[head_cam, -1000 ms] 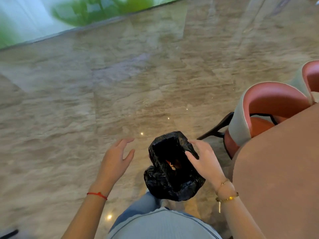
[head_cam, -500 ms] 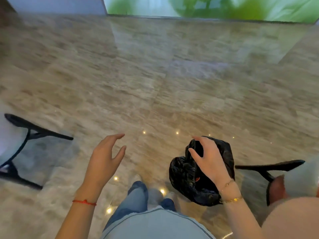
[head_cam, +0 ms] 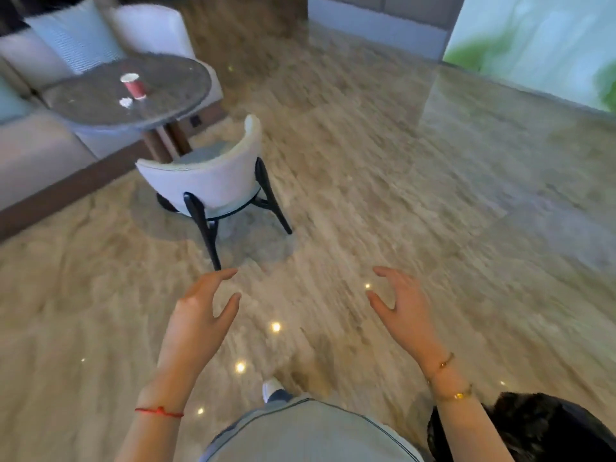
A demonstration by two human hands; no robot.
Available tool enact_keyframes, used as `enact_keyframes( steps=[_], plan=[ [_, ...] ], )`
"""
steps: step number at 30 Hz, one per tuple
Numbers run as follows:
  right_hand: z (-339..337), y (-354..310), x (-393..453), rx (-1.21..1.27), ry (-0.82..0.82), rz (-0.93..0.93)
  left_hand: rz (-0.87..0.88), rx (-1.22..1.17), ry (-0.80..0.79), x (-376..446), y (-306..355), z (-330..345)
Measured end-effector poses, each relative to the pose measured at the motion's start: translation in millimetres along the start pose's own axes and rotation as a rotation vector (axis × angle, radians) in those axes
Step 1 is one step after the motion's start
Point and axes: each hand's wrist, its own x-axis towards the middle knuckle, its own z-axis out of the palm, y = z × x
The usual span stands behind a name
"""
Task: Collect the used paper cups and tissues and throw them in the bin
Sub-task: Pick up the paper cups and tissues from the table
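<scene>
A red paper cup [head_cam: 134, 85] stands upright on a round grey table [head_cam: 173, 91] at the upper left. Just in front of the cup lies a small crumpled white tissue [head_cam: 125, 102]. The bin with its black bag [head_cam: 540, 428] sits on the floor at the lower right, partly behind my right forearm. My left hand [head_cam: 200, 315] and my right hand [head_cam: 403, 308] hover empty over the floor with relaxed, spread fingers, far from the cup and tissue.
A white chair with black legs [head_cam: 213, 181] stands between me and the table. A pale sofa with a cushion [head_cam: 73, 35] runs behind the table. Shiny marble floor [head_cam: 400, 195] spreads ahead and to the right.
My right hand has let go of the black bin bag, which now sits low at the right. The view has swung left, bringing the table, cup and white chair into sight.
</scene>
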Motion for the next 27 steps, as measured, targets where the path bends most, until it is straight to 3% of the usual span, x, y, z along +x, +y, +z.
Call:
enact_keyframes(
  steps=[7,16,27],
  plan=[
    [93.8,-133.7,94.5,0.036,-0.141,-0.221,-0.217,0.066,0.167,21.0,-115.8,-99.6],
    [187.3,-252.2,203.9,0.068,-0.328,-0.424,-0.431,0.099,0.307,63.0,-219.4,-164.4],
    [307.1,-412.0,402.4,0.112,-0.382,-0.539,-0.508,0.124,0.404,230.4,-347.6,-255.6]
  ],
)
